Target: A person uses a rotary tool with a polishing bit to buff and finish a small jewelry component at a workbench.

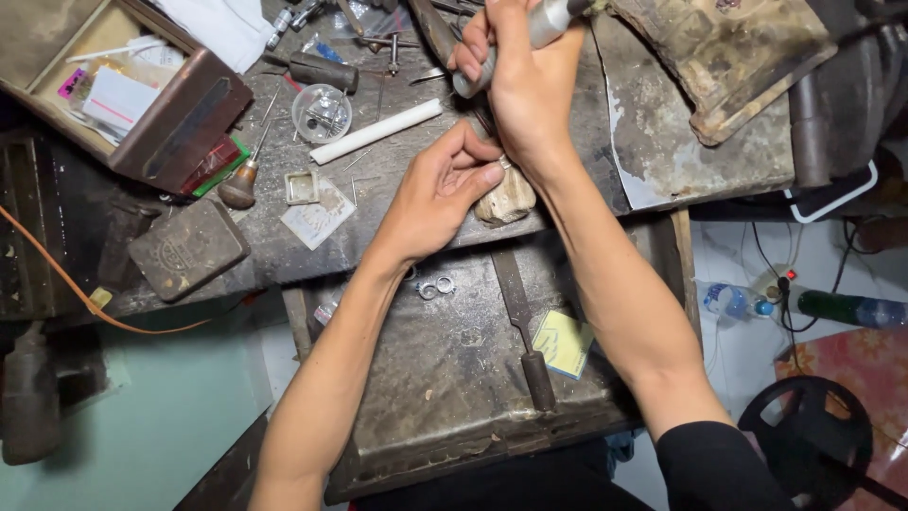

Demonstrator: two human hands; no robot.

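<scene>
Head view: right hand [515, 80] tight around rotary handpiece [530, 38].

Two bare forearms in view, entering from 6 o'clock and running up toward 12. Left hand [437, 194]: no glove, no ring, no watch or band at the wrist; forearm uncovered down to the frame edge at 7 o'clock, no sleeve seen. Right hand [518, 90]: also bare, nails short, nothing worn at the wrist. Right arm has a black sleeve [719, 468] at 5 o'clock, plain fabric, pushed up near the elbow, no markings visible.
</scene>
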